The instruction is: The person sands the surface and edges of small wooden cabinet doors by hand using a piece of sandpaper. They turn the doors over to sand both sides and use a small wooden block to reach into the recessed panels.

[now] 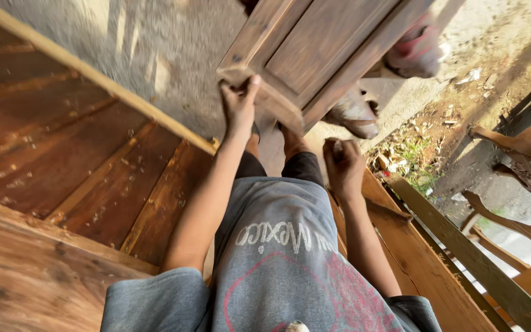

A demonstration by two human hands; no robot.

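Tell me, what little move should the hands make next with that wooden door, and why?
Probably bring the right hand up to the wooden door panel. Only the left hand grips its lower corner; the right is a closed fist just below it.

Two hands (239, 104) (342, 165), one panelled wooden door (314, 49), two carved chairs (527, 154) (523, 246).

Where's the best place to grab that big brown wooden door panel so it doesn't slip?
Probably the thick outer frame of the brown wooden panelled door, not the thin sunken middle panel. The left hand already has its grip on the near bottom corner, thumb on the face and fingers curled under the edge. The right hand, a loose fist below it, could come up from underneath to the lower edge on the other side.
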